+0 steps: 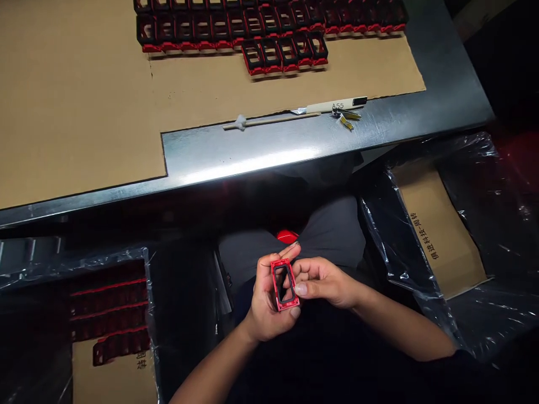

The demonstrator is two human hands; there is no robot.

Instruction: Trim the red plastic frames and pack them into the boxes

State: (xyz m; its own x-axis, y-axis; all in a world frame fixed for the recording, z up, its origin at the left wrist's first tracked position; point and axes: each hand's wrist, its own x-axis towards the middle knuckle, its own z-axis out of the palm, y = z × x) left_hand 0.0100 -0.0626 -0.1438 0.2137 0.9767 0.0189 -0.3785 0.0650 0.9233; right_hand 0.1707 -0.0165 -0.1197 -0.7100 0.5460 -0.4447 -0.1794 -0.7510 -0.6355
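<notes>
Above my lap, my left hand [267, 303] is closed around a small red and black rectangular frame [276, 287] with an opening through its middle. Its fingers and thumb wrap the frame's left side and lower end. My right hand [320, 280] pinches the frame's right edge, thumb on the near face, with some of its fingers hidden behind. Rows of similar red and black frames [202, 33] stand on cardboard [105, 95] at the back of the table. A shorter row of several frames [288, 53] stands in front of them.
A wooden stick [278, 119] with white fluff, a pale-handled brush [332, 105] marked A55 and small clips [347, 119] lie on the metal table [236, 151]. At lower left a plastic-lined box [149, 314] holds more frames. At right, a plastic-lined box holds cardboard [442, 235].
</notes>
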